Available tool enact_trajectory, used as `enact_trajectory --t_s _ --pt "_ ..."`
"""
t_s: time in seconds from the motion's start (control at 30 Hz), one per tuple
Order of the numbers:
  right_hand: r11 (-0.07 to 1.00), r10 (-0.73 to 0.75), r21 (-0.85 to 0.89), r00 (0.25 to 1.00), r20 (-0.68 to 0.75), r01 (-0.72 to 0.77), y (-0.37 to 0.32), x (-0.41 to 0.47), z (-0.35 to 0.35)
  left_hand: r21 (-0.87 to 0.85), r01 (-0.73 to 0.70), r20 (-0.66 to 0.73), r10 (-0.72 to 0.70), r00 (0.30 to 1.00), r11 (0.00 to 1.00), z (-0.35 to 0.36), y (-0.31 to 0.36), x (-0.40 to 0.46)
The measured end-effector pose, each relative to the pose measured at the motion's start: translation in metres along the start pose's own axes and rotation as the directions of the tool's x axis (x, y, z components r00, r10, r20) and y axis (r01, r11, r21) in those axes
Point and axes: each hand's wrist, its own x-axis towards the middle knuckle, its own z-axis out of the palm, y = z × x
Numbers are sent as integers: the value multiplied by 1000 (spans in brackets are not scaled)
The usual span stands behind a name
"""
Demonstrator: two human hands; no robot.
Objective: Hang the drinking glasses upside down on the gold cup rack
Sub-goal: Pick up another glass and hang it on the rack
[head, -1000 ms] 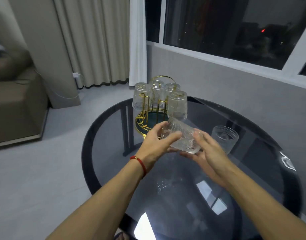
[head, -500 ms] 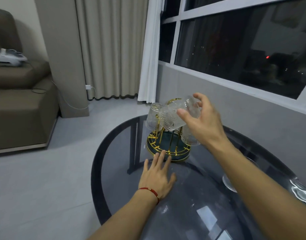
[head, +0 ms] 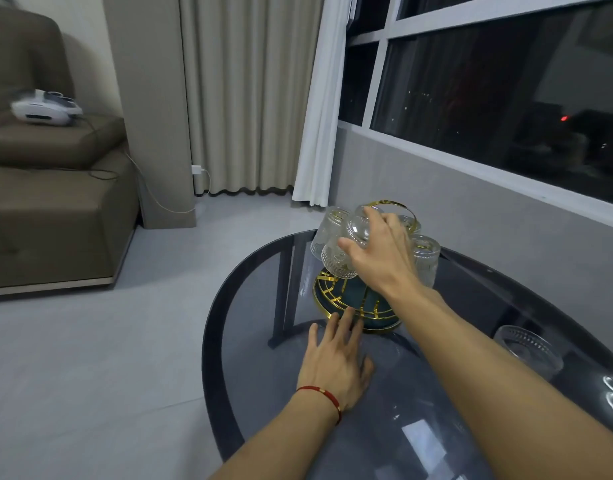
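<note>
While the right hand (head: 377,258) grips a tilted glass (head: 346,251) above the rack (head: 336,299), frame centre, left hand (head: 336,362) open and flat on the counter (head: 436,393): level mouth, lower straight onto a free peg.

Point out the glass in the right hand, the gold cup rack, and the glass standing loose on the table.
held glass (head: 338,261): head view, patterned wall near its downturned rim.
gold cup rack (head: 336,301): head view, gold wire grid of its base.
loose glass (head: 526,348): head view, ribbed side wall below the rim.
</note>
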Motion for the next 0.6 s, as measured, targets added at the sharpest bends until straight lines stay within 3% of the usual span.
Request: enact_trajectory --t_s 0.37,0.47,0.6 --pt "947 -26 -313 990 142 70 -2 -2 18 7 1 -10 -1 1000 1000 -1 0 0" --pt "939 -42 -331 985 166 96 -2 -7 14 3 -4 -24 4 1000 1000 -2 0 0" --pt "947 -155 -275 986 53 164 10 -38 4 -44 -4 -47 2 999 999 -4 0 0"
